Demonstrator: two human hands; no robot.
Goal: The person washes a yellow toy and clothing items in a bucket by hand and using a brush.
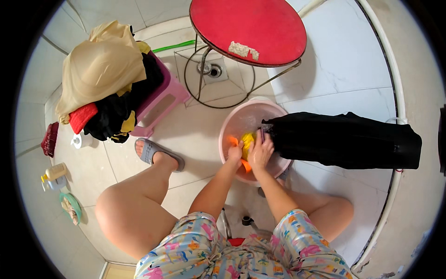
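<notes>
In front of me a pink basin [226, 122] stands on the tiles, with both my hands inside it. My left hand [235, 152] is closed on a yellow and orange cloth [248, 139], whose orange ends stick out around the fingers. Against the same cloth rests my right hand [260, 149], its fingers bent round a narrow purplish thing [261, 135]. Its kind is mostly hidden by the hand. A long black garment [344, 140] reaches from the basin's right side out to the ledge at the right.
A red round stool [248, 30] stands beyond the basin, near a floor drain [214, 71]. At left, a pink plastic stool [162, 101] stands beside piled clothes [104, 69]. Bottles [55, 172], a green dish [70, 209] and a dark red brush [49, 139] sit along the left wall.
</notes>
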